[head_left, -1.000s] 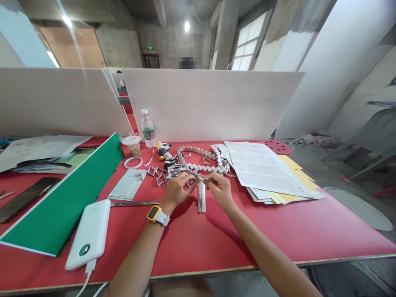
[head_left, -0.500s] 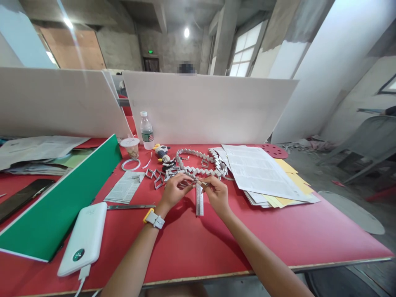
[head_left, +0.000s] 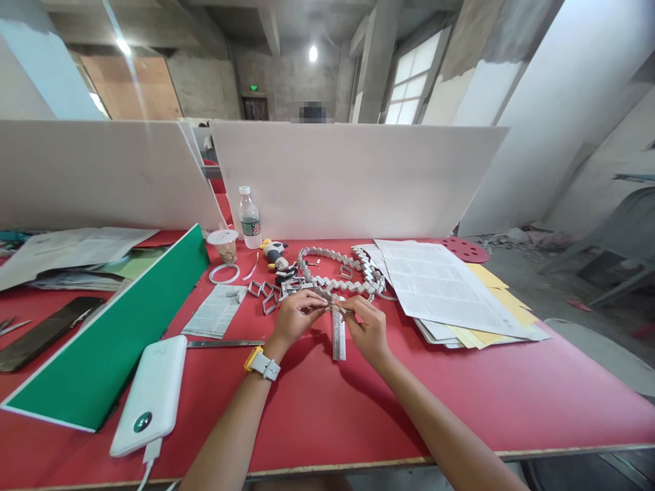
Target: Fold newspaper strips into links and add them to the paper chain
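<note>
Between their fingertips, my left hand and my right hand pinch a small folded paper strip. Both hands are closed on it, the fingers hiding part of the piece. Directly beneath lies a longer flat strip of printed paper. Just beyond my hands, a zigzag chain of folded paper curves into a loop on the red table. Several loose folded paper links rest left of the chain, near my left hand. A watch with a pale strap is on my left wrist.
Left of my hands are a steel ruler, a newspaper piece, a white power bank and an upright green board. Behind stand a bottle, a lidded cup and a penguin-like toy. Papers lie right.
The whole view has shifted slightly, so the table things sit a little further right. My hands stay pinched on the small paper strip, with slight finger movement.
</note>
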`<state>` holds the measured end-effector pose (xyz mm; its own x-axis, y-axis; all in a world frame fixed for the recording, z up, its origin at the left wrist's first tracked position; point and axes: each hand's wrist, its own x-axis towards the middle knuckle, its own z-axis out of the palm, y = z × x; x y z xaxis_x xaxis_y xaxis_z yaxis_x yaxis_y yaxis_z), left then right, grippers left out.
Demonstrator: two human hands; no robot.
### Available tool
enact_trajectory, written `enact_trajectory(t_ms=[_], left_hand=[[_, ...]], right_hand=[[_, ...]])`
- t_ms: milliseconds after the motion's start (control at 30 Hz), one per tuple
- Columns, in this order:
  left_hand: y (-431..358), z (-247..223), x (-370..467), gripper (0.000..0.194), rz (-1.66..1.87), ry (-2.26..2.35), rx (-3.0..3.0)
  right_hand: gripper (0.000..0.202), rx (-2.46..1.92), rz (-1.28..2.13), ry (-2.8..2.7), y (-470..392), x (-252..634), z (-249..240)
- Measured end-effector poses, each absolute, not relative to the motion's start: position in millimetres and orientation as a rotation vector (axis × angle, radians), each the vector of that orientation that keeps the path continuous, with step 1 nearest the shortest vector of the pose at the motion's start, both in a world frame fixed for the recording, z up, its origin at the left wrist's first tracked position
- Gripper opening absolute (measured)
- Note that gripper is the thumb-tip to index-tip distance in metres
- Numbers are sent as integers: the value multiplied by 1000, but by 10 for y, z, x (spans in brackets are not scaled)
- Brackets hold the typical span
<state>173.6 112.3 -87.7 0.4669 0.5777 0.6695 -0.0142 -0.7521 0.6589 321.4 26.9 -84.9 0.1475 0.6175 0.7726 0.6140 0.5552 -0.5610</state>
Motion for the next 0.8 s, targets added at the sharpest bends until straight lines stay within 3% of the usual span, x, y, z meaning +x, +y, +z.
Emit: enact_trajectory(t_ms=[433, 533, 667, 800], left_hand=[[1083, -917, 1731, 18, 1164, 632, 2210], [1074, -902, 1750, 23, 1118, 685, 1966], [1067, -851, 1783, 48, 1097, 596, 1512], [1039, -820, 1814, 49, 1032, 525, 1405]], right_hand=[[18, -1144, -3, -1534, 240, 3154, -846], [10, -1182, 200, -1395, 265, 3142, -824], [17, -1153, 645, -1134, 314, 3110, -775], [21, -1038, 890, -998, 342, 3091, -767]])
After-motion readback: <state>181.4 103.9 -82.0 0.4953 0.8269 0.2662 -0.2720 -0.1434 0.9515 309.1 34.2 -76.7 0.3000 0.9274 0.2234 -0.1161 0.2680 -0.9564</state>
